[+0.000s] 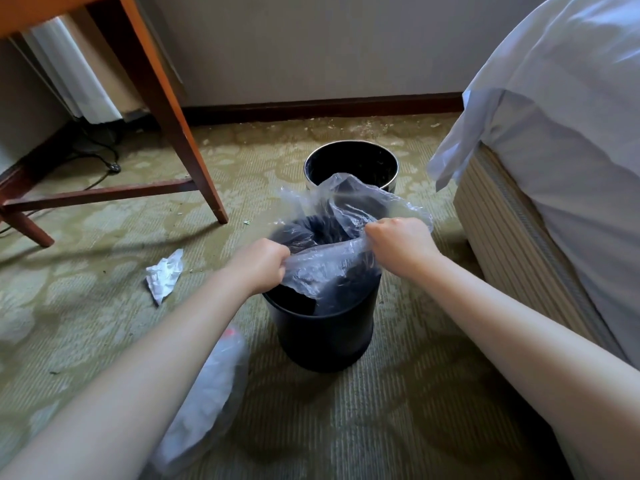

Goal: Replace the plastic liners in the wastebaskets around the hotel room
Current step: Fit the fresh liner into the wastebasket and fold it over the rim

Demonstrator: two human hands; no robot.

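Observation:
A black round wastebasket (pixel 322 337) stands on the carpet in front of me. A clear plastic liner (pixel 349 209) hangs over its mouth, partly inside and partly bunched above the rim. My left hand (pixel 259 265) grips the liner's near edge at the left of the rim. My right hand (pixel 398 244) grips the same edge at the right, so the plastic is stretched between both fists. A second black wastebasket (pixel 351 164) with a metal rim stands just behind, with no liner in it.
A filled clear bag (pixel 211 403) lies on the carpet under my left forearm. A crumpled white paper (pixel 162 275) lies to the left. A wooden desk leg (pixel 180 133) and cables stand at the left, a bed (pixel 554 168) at the right, the wall behind.

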